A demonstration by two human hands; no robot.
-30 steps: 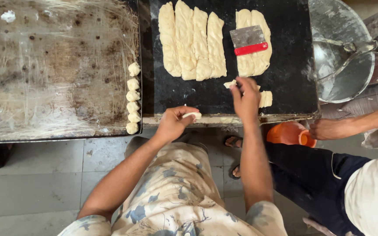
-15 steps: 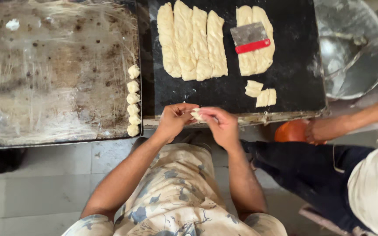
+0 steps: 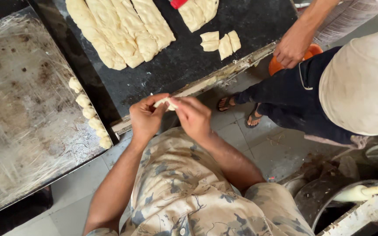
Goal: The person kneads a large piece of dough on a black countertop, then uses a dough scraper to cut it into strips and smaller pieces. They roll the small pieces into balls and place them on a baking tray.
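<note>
Both my hands meet in front of my chest at the near edge of the black worktop [image 3: 184,57]. My left hand [image 3: 147,117] and my right hand [image 3: 193,117] pinch one small pale piece of dough [image 3: 166,103] between the fingertips. On the worktop lie long strips of dough [image 3: 123,30] and a few cut dough pieces [image 3: 219,41]. A row of small shaped dough pieces [image 3: 88,111] lines the right edge of the greased metal tray [image 3: 18,118] on my left.
Another person stands to my right in dark trousers and sandals [image 3: 285,100], a hand [image 3: 292,48] near an orange object [image 3: 281,65] at the worktop's edge. A metal bowl or machine part [image 3: 337,196] sits low at the right. Grey tiled floor lies below.
My right hand left the cut pieces on the worktop and came back to join my left hand on the small dough piece. The view has tilted and moved closer.
</note>
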